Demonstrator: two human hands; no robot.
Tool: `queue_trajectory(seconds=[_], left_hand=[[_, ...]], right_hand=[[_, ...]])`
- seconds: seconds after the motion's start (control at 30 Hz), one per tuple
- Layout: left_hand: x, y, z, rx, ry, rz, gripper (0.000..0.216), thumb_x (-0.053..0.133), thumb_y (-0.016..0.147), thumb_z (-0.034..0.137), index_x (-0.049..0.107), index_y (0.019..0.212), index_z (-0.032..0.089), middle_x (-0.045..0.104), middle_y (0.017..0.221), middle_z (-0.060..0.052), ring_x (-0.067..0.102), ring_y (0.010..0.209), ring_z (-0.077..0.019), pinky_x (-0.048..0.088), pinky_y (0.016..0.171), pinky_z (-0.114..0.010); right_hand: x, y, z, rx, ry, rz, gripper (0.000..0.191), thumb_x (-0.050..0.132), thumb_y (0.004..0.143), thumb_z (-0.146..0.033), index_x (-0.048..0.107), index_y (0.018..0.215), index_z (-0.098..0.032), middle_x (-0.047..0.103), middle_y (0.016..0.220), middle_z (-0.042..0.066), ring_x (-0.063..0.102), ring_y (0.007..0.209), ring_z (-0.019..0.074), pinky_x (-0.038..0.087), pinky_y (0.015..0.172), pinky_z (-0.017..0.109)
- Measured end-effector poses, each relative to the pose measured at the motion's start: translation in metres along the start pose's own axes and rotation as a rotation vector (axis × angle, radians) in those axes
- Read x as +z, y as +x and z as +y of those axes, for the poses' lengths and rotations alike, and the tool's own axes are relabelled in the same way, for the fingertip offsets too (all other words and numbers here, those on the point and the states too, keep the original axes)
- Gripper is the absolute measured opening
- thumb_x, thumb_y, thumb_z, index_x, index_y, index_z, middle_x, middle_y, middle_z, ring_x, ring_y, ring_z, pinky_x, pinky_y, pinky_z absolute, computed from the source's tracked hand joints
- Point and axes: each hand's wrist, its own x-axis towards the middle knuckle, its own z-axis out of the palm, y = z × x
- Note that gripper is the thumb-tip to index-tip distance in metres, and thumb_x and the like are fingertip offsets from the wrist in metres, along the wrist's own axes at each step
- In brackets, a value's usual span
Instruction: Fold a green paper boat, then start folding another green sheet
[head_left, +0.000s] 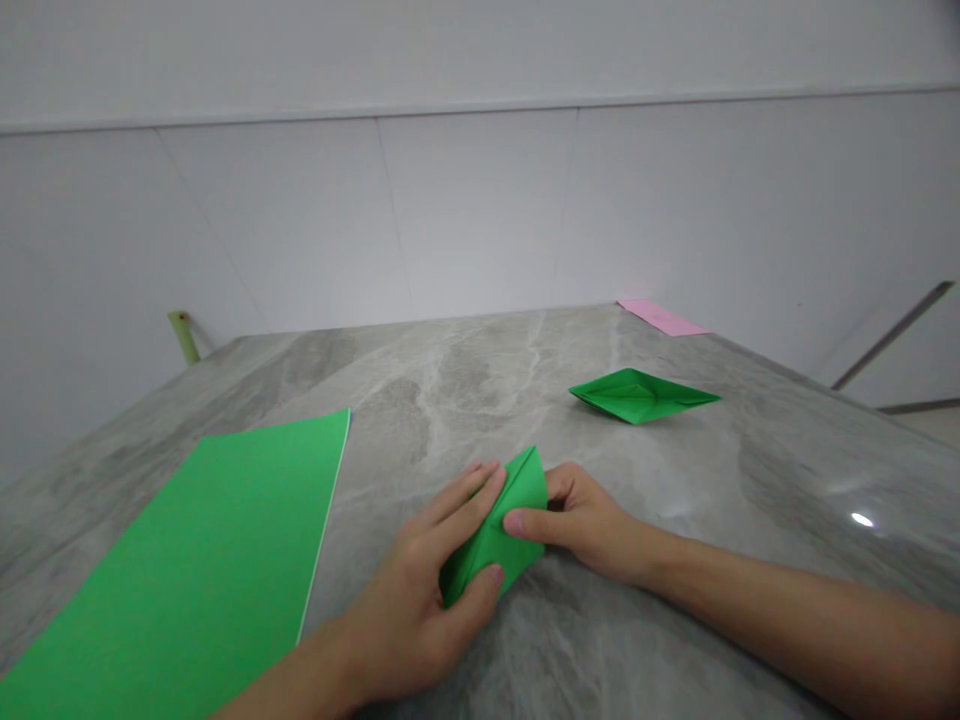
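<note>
A piece of folded green origami paper (501, 530) is held between both hands just above the stone table top. My left hand (409, 610) grips its lower left part, with the fingers across the top and the thumb beneath. My right hand (585, 520) pinches its right side between thumb and fingers. A finished-looking folded green paper boat shape (639, 396) lies flat farther off to the right, touching neither hand. Left of my left hand lies a large flat sheet of green paper (202, 560).
The grey marble table top (480, 390) ends at a far edge against a white panelled wall (480, 210). A pink sheet of paper (664, 317) lies at the far right corner. A small pale green post (184, 337) stands beyond the far left corner. Metal rails (892, 335) show at the right.
</note>
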Motion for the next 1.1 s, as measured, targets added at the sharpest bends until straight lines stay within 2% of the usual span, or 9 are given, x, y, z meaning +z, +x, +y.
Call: queue_trajectory(seconds=[0.2,0.37,0.47,0.57,0.73,0.83,0.9,1.0,1.1], left_hand=[[0.001,-0.001,0.001,-0.137,-0.373,-0.042,0.060,0.056,0.092,0.024,0.036,0.148,0.034,0.037,0.155,-0.003,0.035,0.141,-0.0276,0.022,0.118,-0.053],[-0.005,-0.003,0.000,-0.129,-0.376,-0.044,0.056,0.055,0.094,0.032,0.038,0.147,0.035,0.039,0.154,-0.004,0.035,0.141,-0.0289,0.022,0.118,-0.052],[-0.012,-0.005,0.000,-0.020,-0.346,-0.094,0.082,0.072,0.080,0.044,0.031,0.150,0.032,0.032,0.157,-0.006,0.030,0.143,-0.0343,0.020,0.118,-0.053],[-0.013,-0.004,0.000,0.019,-0.269,-0.111,0.105,0.085,0.067,0.037,0.024,0.152,0.033,0.029,0.158,-0.006,0.030,0.143,-0.0335,0.022,0.118,-0.049],[-0.007,0.003,-0.002,0.032,-0.185,0.072,0.050,0.054,0.093,0.017,0.050,0.141,0.031,0.060,0.137,-0.004,0.058,0.123,-0.0231,0.043,0.106,-0.037],[-0.005,0.007,-0.002,-0.172,-0.158,0.301,0.028,0.053,0.094,0.025,0.072,0.114,0.023,0.077,0.102,-0.004,0.071,0.096,-0.0248,0.054,0.089,-0.035],[-0.004,0.010,-0.002,-0.315,-0.187,0.434,0.025,0.057,0.092,0.033,0.076,0.100,0.020,0.078,0.089,-0.004,0.072,0.084,-0.0251,0.056,0.081,-0.034],[-0.003,0.014,-0.004,-0.406,-0.335,0.481,0.028,0.061,0.088,0.039,0.076,0.098,0.017,0.077,0.095,-0.006,0.071,0.085,-0.0244,0.055,0.083,-0.035],[-0.001,0.015,-0.006,-0.455,-0.546,0.414,0.032,0.065,0.086,0.042,0.074,0.105,0.017,0.075,0.105,-0.008,0.069,0.094,-0.0249,0.053,0.090,-0.036]], right_hand=[[0.002,-0.003,-0.004,-0.014,-0.025,0.055,0.020,0.078,0.075,-0.034,0.075,0.072,-0.014,0.070,0.064,0.000,0.060,0.054,0.0077,0.048,0.055,0.019],[0.000,-0.003,-0.002,0.008,0.003,0.127,0.032,0.075,0.078,-0.043,0.073,0.067,-0.013,0.069,0.062,0.002,0.058,0.051,0.0084,0.047,0.051,0.020],[-0.001,-0.002,0.000,0.046,0.078,0.178,0.037,0.074,0.077,-0.048,0.073,0.068,-0.012,0.068,0.061,0.003,0.061,0.054,0.0099,0.048,0.054,0.020],[-0.001,-0.001,0.001,0.043,0.141,0.167,0.039,0.075,0.076,-0.051,0.072,0.068,-0.012,0.067,0.060,0.002,0.062,0.055,0.0100,0.049,0.057,0.021],[0.000,-0.001,0.001,-0.012,0.118,0.070,0.049,0.068,0.077,-0.060,0.070,0.069,-0.012,0.066,0.061,0.004,0.059,0.054,0.0114,0.048,0.053,0.022],[-0.003,-0.001,0.001,-0.094,0.056,0.040,0.064,0.053,0.081,-0.073,0.073,0.081,-0.012,0.068,0.065,0.007,0.055,0.049,0.0120,0.040,0.043,0.022],[-0.005,-0.001,0.000,-0.174,-0.050,0.163,0.054,0.058,0.082,-0.066,0.072,0.078,-0.013,0.063,0.058,0.003,0.046,0.044,0.0086,0.033,0.041,0.020],[-0.008,-0.001,-0.002,-0.300,-0.239,0.467,0.026,0.077,0.076,-0.040,0.067,0.073,-0.016,0.050,0.054,-0.004,0.041,0.049,0.0067,0.032,0.047,0.019],[-0.009,0.000,-0.003,-0.319,-0.254,0.495,0.029,0.081,0.072,-0.034,0.069,0.095,-0.021,0.053,0.067,-0.004,0.047,0.059,0.0083,0.038,0.054,0.020]])
